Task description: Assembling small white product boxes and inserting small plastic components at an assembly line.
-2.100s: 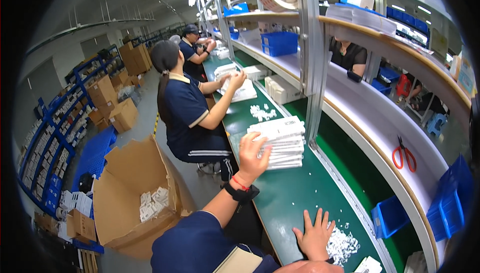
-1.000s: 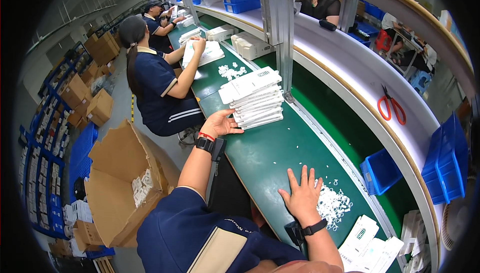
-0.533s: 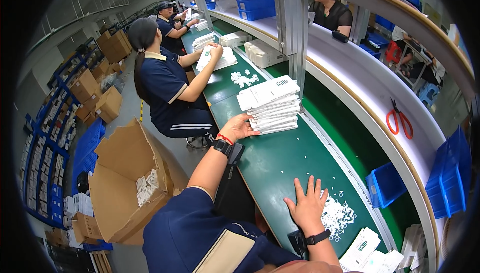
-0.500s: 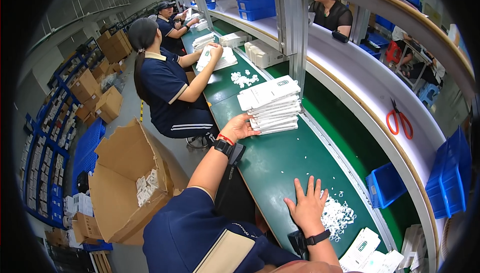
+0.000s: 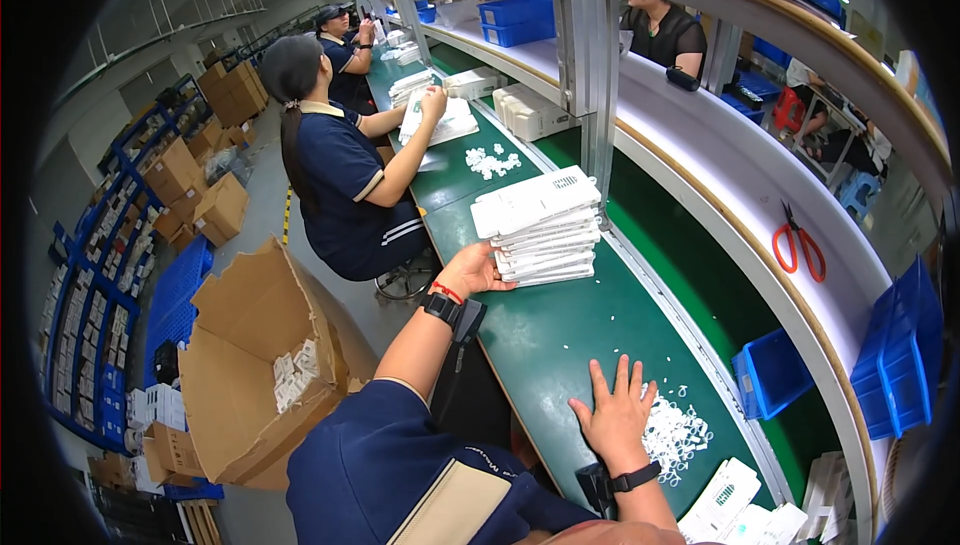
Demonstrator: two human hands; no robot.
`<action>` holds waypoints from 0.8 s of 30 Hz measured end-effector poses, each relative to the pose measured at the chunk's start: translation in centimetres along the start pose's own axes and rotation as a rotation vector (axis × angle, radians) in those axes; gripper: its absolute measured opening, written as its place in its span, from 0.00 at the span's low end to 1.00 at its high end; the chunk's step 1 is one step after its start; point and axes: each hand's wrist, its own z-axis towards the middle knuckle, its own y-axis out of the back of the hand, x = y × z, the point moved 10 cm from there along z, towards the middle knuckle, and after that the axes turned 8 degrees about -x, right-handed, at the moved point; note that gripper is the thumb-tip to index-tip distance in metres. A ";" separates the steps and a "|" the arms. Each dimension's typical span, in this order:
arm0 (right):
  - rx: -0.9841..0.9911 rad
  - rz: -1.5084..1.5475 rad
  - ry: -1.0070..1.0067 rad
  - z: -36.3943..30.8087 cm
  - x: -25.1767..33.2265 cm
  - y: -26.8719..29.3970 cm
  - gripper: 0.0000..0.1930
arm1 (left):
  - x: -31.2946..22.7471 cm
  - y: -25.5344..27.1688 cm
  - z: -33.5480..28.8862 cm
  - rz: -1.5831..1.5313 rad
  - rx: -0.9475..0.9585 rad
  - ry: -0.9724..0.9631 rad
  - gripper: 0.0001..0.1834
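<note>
The left hand [image 5: 477, 270] is at the near left corner of a stack of flat white boxes [image 5: 548, 245]. Its fingers meet the stack's edge, with some tips hidden by the boxes, so I cannot tell whether they pinch any of them or only rest there. The stack leans a little out of line, and its top box juts out above those fingers.

The right hand [image 5: 615, 420] lies palm down on the green table [image 5: 525, 340], all 5 fingers spread and nothing pinched. Just beside its little finger is a pile of small white rings [image 5: 678, 437]; a few loose bits lie beyond the fingertips. More white boxes [image 5: 728, 505] lie near that wrist, on the side away from the thumb.

The step in hand looks like steadying or squaring the stack with 1 hand while the other rests by the rings. Lifting a box would call for the left fingers to close around its edge without dragging the rest askew; picking up a ring would call for the right fingers to draw together into a pinch. Beyond the left fingers is a smaller ring heap [image 5: 492, 161], nearer a co-worker [image 5: 330, 145].
</note>
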 end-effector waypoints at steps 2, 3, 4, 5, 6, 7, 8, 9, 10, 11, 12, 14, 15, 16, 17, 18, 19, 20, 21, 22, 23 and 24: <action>-0.008 0.005 0.006 -0.1 0.1 0.1 0.33 | 0.3 1.2 -0.4 -0.040 0.073 -0.013 0.27; -0.009 0.005 0.005 -0.1 0.1 0.1 0.33 | 0.6 1.5 -0.8 -0.103 0.118 0.014 0.29; -0.008 0.003 0.005 -0.1 0.1 0.1 0.33 | 0.7 2.4 -1.2 -0.103 0.117 0.013 0.29; -0.007 0.001 0.006 -0.2 0.1 0.1 0.33 | 0.5 2.6 -1.9 -0.165 0.164 0.011 0.29; -0.007 0.004 0.009 -0.1 0.2 0.2 0.33 | 0.3 3.0 -2.8 -0.228 0.209 0.006 0.30; -0.004 0.004 0.011 -0.1 0.2 0.2 0.33 | -0.3 3.9 -3.8 -0.234 0.242 -0.066 0.31; -0.002 0.004 0.011 -0.1 0.3 0.1 0.33 | -0.9 4.9 -4.9 -0.252 0.212 -0.102 0.34; 0.000 0.006 0.010 -0.1 0.2 0.0 0.33 | -1.6 6.0 -6.0 -0.252 0.204 -0.137 0.34; 0.003 0.003 0.005 -0.1 0.1 -0.1 0.33 | -2.5 7.2 -7.3 -0.253 0.194 -0.172 0.34; 0.006 0.002 0.002 0.0 0.1 -0.3 0.33 | -3.5 9.0 -8.9 -0.264 0.126 -0.226 0.34; 0.009 0.007 0.004 0.0 0.1 -0.4 0.33 | -4.5 10.8 -10.6 -0.275 0.058 -0.279 0.33; 0.003 0.002 -0.009 0.0 -0.1 0.0 0.33 | -6.7 14.6 -14.5 -0.328 -0.125 -0.368 0.36; 0.018 0.009 -0.014 0.1 -0.1 -0.1 0.33 | -7.3 17.6 -16.3 -0.343 -0.188 -0.418 0.35; 0.017 0.016 -0.008 0.2 0.0 -0.1 0.33 | -7.8 21.0 -18.4 -0.358 -0.254 -0.470 0.33; 0.019 0.017 -0.009 0.2 0.1 -0.2 0.33 | -8.0 24.4 -20.6 -0.386 -0.305 -0.507 0.32; 0.022 0.018 -0.011 0.1 0.0 -0.2 0.33 | -8.1 27.4 -22.8 -0.414 -0.356 -0.543 0.30; 0.018 0.017 -0.013 0.1 -0.1 -0.3 0.33 | -8.0 29.8 -24.9 -0.455 -0.420 -0.575 0.29; 0.018 0.022 -0.013 0.1 -0.2 -0.3 0.33 | -7.6 32.2 -27.3 -0.497 -0.485 -0.609 0.27; 0.013 0.025 -0.009 0.0 -0.1 -0.2 0.33 | -6.9 35.3 -30.0 -0.534 -0.588 -0.638 0.27; 0.008 0.028 -0.006 0.0 -0.1 -0.1 0.33 | -5.9 38.1 -32.3 -0.572 -0.691 -0.664 0.27; 0.005 0.027 -0.007 -0.1 0.0 0.0 0.33 | -4.5 40.3 -34.3 -0.636 -0.788 -0.668 0.27; 0.005 0.024 -0.010 -0.2 -0.1 0.1 0.33 | -2.9 41.8 -35.5 -0.700 -0.880 -0.667 0.26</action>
